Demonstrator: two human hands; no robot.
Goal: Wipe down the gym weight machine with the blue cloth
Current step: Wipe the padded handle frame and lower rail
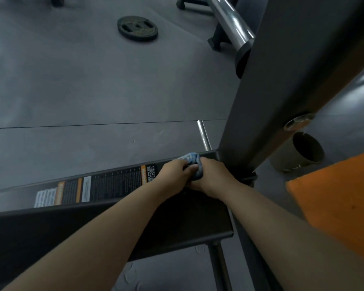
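Head view looks down on a dark gym weight machine (122, 225) standing on a grey rubber floor (72, 87). At the far left, the machine's low horizontal beam carries a strip of warning labels (72, 191) in white, black and orange; the print is too small to read apart from a few capital letters near the hands. Up the floor from it, a round black weight plate (137, 28) lies flat, well apart from the machine. Moving right, the left hand (178, 176) comes in over the beam, its fingers curled onto the blue cloth (190, 162). That cloth is bunched into a wad on the top edge of the beam, just beside the place where the beam meets the thick slanted upright (286, 80). The right hand (211, 175) sits touching the left one and grips the same cloth from the other side, so the wad is squeezed between both hands. A short chrome peg (203, 134) sticks out of the beam just beyond the cloth. Higher up, a chrome bar (229, 19) runs toward the upright. To the right of the upright, a dark open tube end (303, 152) faces the camera, and an orange pad (336, 198) fills the right edge.
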